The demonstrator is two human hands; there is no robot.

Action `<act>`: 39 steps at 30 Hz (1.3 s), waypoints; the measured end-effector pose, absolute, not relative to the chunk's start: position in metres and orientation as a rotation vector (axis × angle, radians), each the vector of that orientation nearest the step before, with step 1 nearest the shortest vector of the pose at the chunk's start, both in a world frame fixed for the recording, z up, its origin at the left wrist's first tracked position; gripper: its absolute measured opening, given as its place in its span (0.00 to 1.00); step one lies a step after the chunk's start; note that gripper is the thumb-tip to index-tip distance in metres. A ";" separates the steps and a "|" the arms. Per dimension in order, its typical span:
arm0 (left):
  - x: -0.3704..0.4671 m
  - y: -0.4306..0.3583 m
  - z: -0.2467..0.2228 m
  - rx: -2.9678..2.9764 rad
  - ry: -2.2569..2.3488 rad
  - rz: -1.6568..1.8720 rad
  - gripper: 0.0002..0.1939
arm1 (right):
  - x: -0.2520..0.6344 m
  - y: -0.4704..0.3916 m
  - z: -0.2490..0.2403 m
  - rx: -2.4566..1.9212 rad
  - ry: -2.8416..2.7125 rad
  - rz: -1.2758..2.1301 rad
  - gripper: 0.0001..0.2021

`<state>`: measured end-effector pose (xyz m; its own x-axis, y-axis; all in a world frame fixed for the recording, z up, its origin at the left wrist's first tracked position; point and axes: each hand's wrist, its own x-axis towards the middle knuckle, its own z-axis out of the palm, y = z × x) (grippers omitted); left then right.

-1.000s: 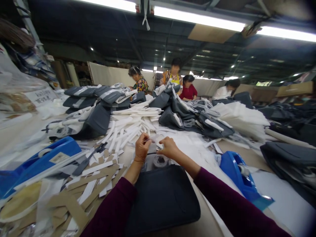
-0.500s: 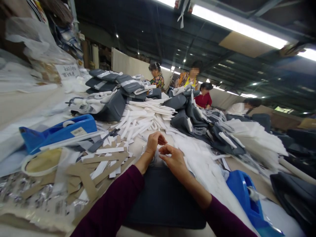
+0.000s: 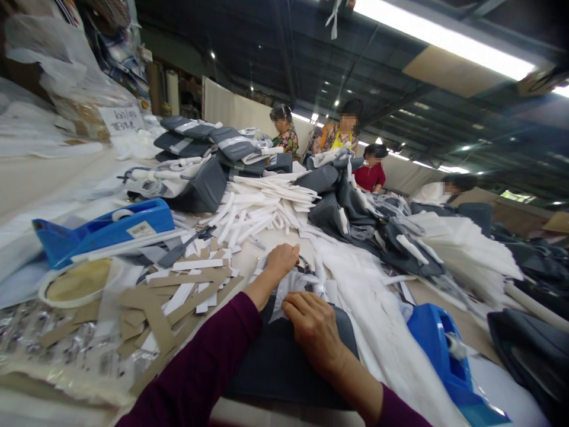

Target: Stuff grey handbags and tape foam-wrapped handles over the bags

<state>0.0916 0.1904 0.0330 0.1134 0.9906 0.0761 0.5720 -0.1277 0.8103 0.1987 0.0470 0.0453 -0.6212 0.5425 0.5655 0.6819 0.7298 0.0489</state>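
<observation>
A dark grey bag (image 3: 267, 367) lies flat in front of me, its top end pointing away. Thin, translucent plastic film (image 3: 280, 296) lies over that top end. At the film's near edge, my right hand (image 3: 313, 323) is closed with its fingers bent down, gripping the film against the bag. Farther out, my left hand (image 3: 284, 261) is closed beside the wrapped handle (image 3: 306, 264); its fingertips are turned away, so what they hold is hidden.
Blue tape dispensers stand at left (image 3: 106, 228) and right (image 3: 444, 356). Cardboard strips (image 3: 186, 290) lie left of the bag. White foam sticks (image 3: 262, 207) and stacked grey bags (image 3: 195, 184) lie ahead. White sheeting (image 3: 368, 308) runs along the right. Several people work beyond.
My hands were close together above the bag's top end. The right has come down toward me onto the bag, and film now shows spread over its top. My left hand has closed.
</observation>
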 end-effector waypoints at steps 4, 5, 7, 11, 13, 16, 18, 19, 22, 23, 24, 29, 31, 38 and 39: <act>0.095 0.192 0.036 1.909 1.602 0.636 0.22 | 0.202 0.041 0.046 -0.874 -2.494 -0.355 0.11; 0.096 0.192 0.037 1.925 1.616 0.591 0.21 | 0.203 0.039 0.047 -0.863 -2.515 -0.348 0.11; 0.097 0.193 0.038 1.949 1.634 0.525 0.21 | 0.205 0.033 0.047 -0.838 -2.545 -0.324 0.11; 0.097 0.192 0.040 1.975 1.652 0.459 0.21 | 0.210 0.018 0.047 -0.754 -2.550 -0.280 0.12; 0.097 0.192 0.040 1.985 1.653 0.445 0.22 | 0.212 0.011 0.047 -0.731 -2.536 -0.265 0.12; 0.098 0.193 0.039 1.995 1.647 0.446 0.22 | 0.215 0.005 0.045 -0.739 -2.542 -0.240 0.12; 0.099 0.193 0.039 1.993 1.644 0.468 0.21 | 0.217 0.003 0.042 -0.746 -2.556 -0.237 0.12; 0.100 0.192 0.038 1.990 1.641 0.488 0.21 | 0.218 0.002 0.041 -0.749 -2.560 -0.241 0.12; 0.102 0.188 0.036 1.979 1.621 0.597 0.19 | 0.219 -0.003 0.033 -0.792 -2.572 -0.251 0.12; 0.102 0.187 0.036 1.971 1.609 0.653 0.19 | 0.219 -0.005 0.031 -0.816 -2.579 -0.258 0.12; 0.103 0.185 0.036 1.959 1.594 0.720 0.20 | 0.219 -0.008 0.027 -0.842 -2.584 -0.265 0.13; 0.103 0.180 0.051 1.881 1.377 1.080 0.29 | 0.220 -0.019 0.014 -0.911 -2.576 -0.224 0.18; 0.098 0.172 0.062 1.881 1.237 1.129 0.29 | 0.220 -0.021 0.012 -0.920 -2.567 -0.182 0.18; 0.050 0.076 0.053 2.251 0.889 0.986 0.11 | 0.221 -0.027 0.012 -0.947 -2.536 -0.145 0.15; 0.044 0.061 0.043 2.331 0.846 0.969 0.13 | 0.221 -0.027 0.012 -0.944 -2.528 -0.143 0.15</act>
